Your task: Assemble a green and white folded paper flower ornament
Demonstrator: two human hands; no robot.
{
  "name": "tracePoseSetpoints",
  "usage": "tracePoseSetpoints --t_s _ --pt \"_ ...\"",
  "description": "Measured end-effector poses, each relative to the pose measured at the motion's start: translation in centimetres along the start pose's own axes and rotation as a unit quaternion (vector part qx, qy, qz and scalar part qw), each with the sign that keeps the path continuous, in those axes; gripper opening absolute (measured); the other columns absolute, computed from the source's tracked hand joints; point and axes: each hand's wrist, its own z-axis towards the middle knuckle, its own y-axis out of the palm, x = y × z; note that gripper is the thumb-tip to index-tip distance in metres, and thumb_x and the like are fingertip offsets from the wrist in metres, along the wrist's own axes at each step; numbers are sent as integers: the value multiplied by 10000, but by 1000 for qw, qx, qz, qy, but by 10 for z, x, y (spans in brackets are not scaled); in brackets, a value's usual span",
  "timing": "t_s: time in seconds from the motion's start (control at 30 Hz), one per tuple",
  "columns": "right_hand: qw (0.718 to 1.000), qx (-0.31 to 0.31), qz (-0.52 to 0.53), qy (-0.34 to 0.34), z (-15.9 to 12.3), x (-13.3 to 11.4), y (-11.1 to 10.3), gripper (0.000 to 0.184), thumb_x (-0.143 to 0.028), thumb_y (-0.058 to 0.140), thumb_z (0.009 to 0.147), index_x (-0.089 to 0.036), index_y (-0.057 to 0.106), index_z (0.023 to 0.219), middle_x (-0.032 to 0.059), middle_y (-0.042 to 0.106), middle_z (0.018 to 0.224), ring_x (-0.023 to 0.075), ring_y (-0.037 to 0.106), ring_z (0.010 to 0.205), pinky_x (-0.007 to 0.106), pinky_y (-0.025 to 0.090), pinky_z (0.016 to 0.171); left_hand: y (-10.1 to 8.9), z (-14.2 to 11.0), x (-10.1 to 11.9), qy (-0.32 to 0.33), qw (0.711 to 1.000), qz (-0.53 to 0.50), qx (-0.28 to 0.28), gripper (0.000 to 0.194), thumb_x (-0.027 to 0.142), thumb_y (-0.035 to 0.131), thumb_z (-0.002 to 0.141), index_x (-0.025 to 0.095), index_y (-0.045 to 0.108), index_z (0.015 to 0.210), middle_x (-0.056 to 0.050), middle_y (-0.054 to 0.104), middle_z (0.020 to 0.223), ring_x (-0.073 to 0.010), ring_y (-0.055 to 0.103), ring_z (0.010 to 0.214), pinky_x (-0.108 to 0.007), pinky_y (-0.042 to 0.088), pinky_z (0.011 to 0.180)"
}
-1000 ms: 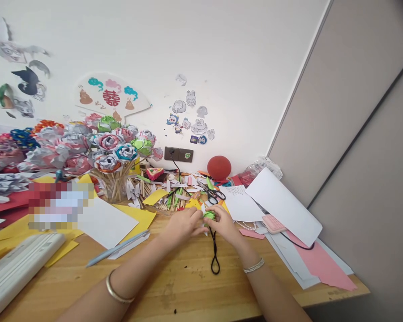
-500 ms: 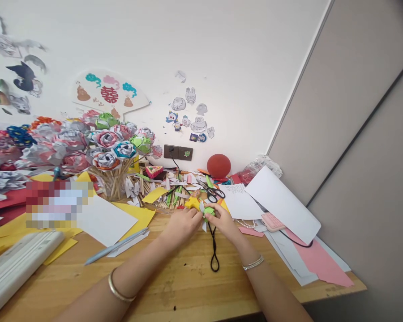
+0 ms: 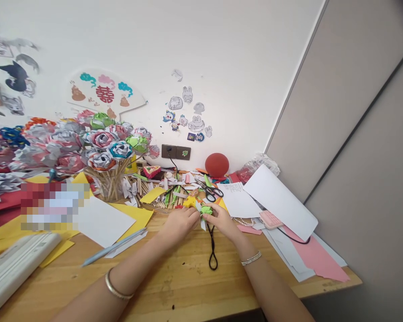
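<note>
- Lying at the left edge of the worktop [image 3: 188,281] is a long off-white device [image 3: 20,270], with yellow sheets [image 3: 134,218] beyond it, part of that area blurred into blocks.
- Rising behind these, a bunch of folded paper flowers [image 3: 102,141] in white, pink, green and blue stands on wooden sticks, below a paper fan [image 3: 105,91] on the wall.
- Next come a white sheet [image 3: 102,223] over the yellow ones and, nearer, a pale blue pen [image 3: 112,247] lying slantwise.
- Toward the middle, the left hand [image 3: 179,226] has its fingers bent together against the left side of a green paper piece [image 3: 206,209]; what its fingertips pinch is hidden.
- Between the two hands, just above the worktop's far part, sits that crumpled green piece, a white strip [image 3: 203,223] showing under it and a looped black cord [image 3: 212,259] lying nearer.
- Gripping the green piece from its right is the right hand [image 3: 223,221], thumb in front; dark-handled scissors [image 3: 213,194] lie just behind, a red ball [image 3: 216,165] farther back.
- Farther right, a pink calculator-like object [image 3: 271,219] rests among white papers [image 3: 282,203] and a pink sheet [image 3: 327,264].
</note>
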Motion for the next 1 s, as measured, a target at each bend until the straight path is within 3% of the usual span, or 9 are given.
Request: tracePoseSetpoints --t_s 0.23,0.5,0.67,0.83,1.0 --pt "999 0 -35 -13 -2 2 0 500 -293 697 661 -197 512 1116 58 585 1079 204 562 961 333 443 827 -3 1 0 -28 999 -19 -9 265 181 362 877 174 503 653 -2 541 583 -126 483 514 -220 300 478" --pt "999 -14 -18 -28 -1 -1 -4 414 -320 665 699 -187 536 1069 43 606 995 199 575 920 336 443 821 -10 4 -4 -32 998 -23 -43 229 166 367 863 179 504 681 -10 564 635 -143 512 566 -230 321 511" --pt "998 -23 -30 -43 -5 -6 -4 558 -357 665 706 -224 458 1206 80 516 1207 217 516 1064 335 424 866 -13 5 -4 -50 996 -34 -58 196 194 381 871 179 515 727 -12 577 670 -147 533 590 -226 350 523" --pt "992 28 -105 -63 -5 -11 0 334 -384 583 774 -206 574 1056 73 567 1120 217 500 1072 369 374 925 -10 4 -3 -14 997 -8 -76 200 130 375 854 178 544 758 -28 594 701 -161 548 622 -235 357 526" --pt "993 32 -102 -57 -2 -9 0 274 -373 556 785 -196 594 992 57 595 1036 200 547 974 339 425 853 -8 3 -3 -6 998 -13 -57 215 121 370 849 177 546 738 -32 589 691 -158 543 623 -233 371 543"
